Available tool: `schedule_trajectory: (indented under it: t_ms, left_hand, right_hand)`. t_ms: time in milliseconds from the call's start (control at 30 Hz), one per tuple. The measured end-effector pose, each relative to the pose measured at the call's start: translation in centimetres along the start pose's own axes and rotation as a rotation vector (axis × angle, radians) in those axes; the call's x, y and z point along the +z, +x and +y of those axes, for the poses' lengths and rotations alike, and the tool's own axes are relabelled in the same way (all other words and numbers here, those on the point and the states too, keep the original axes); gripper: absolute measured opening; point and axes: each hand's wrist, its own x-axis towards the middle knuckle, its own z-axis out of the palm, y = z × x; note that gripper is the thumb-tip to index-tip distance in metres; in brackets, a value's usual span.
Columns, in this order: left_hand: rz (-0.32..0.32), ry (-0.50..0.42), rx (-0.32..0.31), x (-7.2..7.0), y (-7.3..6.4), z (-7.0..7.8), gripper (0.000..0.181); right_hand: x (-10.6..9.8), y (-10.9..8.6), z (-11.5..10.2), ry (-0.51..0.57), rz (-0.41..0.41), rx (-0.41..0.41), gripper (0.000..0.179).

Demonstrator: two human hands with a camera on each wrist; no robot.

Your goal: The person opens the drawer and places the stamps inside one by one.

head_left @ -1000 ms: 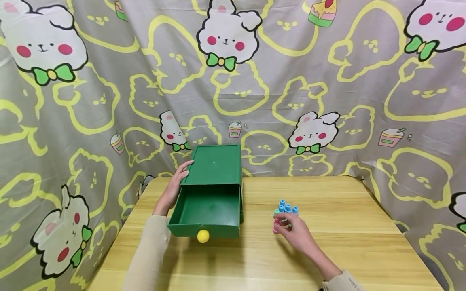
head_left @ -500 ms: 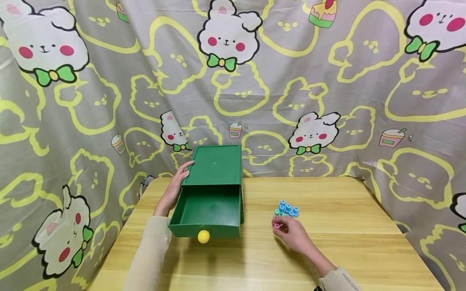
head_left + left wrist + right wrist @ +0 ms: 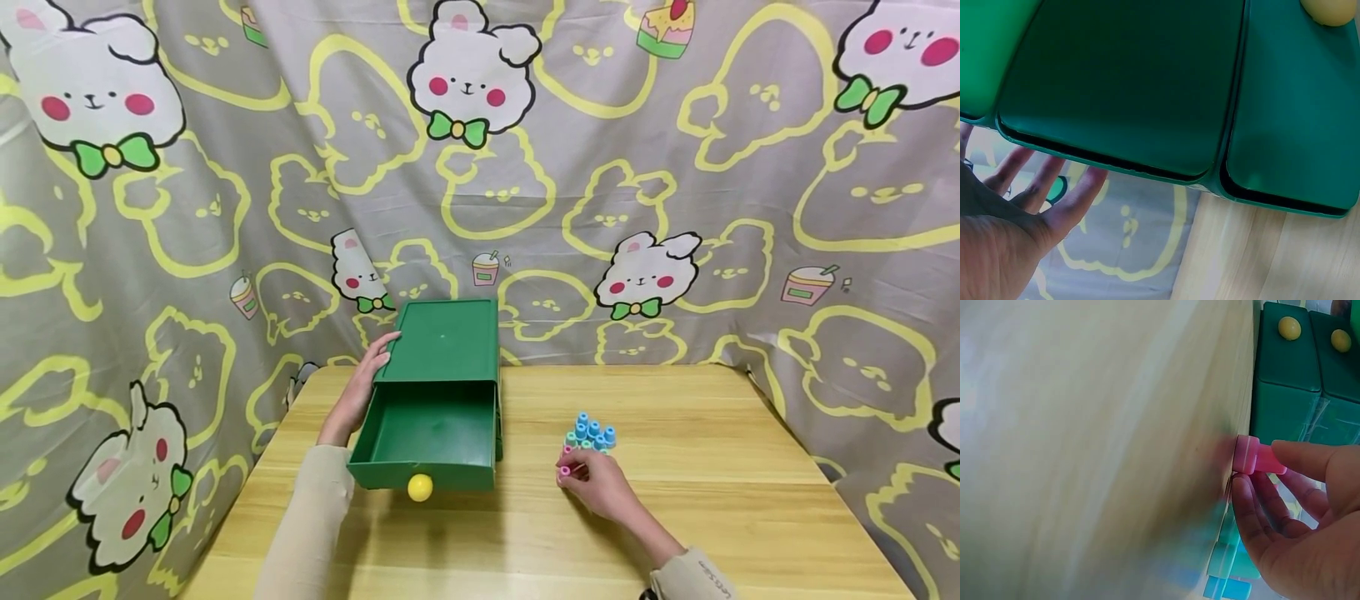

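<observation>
A green drawer cabinet [image 3: 446, 337] stands left of the middle of the table, its upper drawer [image 3: 431, 435] pulled out and bare inside. A round yellow knob [image 3: 420, 487] sits on the drawer front. My left hand [image 3: 360, 387] lies along the cabinet's left side; in the left wrist view its extended fingers [image 3: 1079, 203] reach up against the green edge. To the right, my right hand [image 3: 603, 483] pinches a small pink peg-shaped plastic piece [image 3: 1247, 455] between thumb and fingers, its wide base at the tabletop. Another pink piece [image 3: 567, 450] shows just behind the fingers.
Several blue pieces [image 3: 594, 429] of the same kind cluster just beyond my right hand, with light green ones [image 3: 571, 437] beside them. The wooden table [image 3: 712, 417] ends at a patterned curtain [image 3: 525, 167] behind and on both sides.
My right hand has moved slightly left and toward me with the pink piece, away from the cluster. My left hand and the cabinet stay put.
</observation>
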Motion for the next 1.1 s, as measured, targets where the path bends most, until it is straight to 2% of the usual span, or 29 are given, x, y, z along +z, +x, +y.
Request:
schedule_trajectory:
  t_ms: [500, 833, 1100]
  left_hand:
    - [0.001, 0.013, 0.009, 0.0, 0.0, -0.2, 0.054]
    - [0.003, 0.016, 0.007, 0.0, -0.1, -0.2, 0.054]
    - [0.004, 0.017, 0.011, 0.0, 0.0, -0.3, 0.054]
  right_hand:
    - [0.2, 0.0, -0.6, 0.035, 0.050, 0.059, 0.011]
    - [0.1, -0.2, -1.6, 0.073, 0.100, 0.036, 0.014]
    - [-0.2, -0.2, -2.8, 0.083, 0.096, 0.051, 0.016]
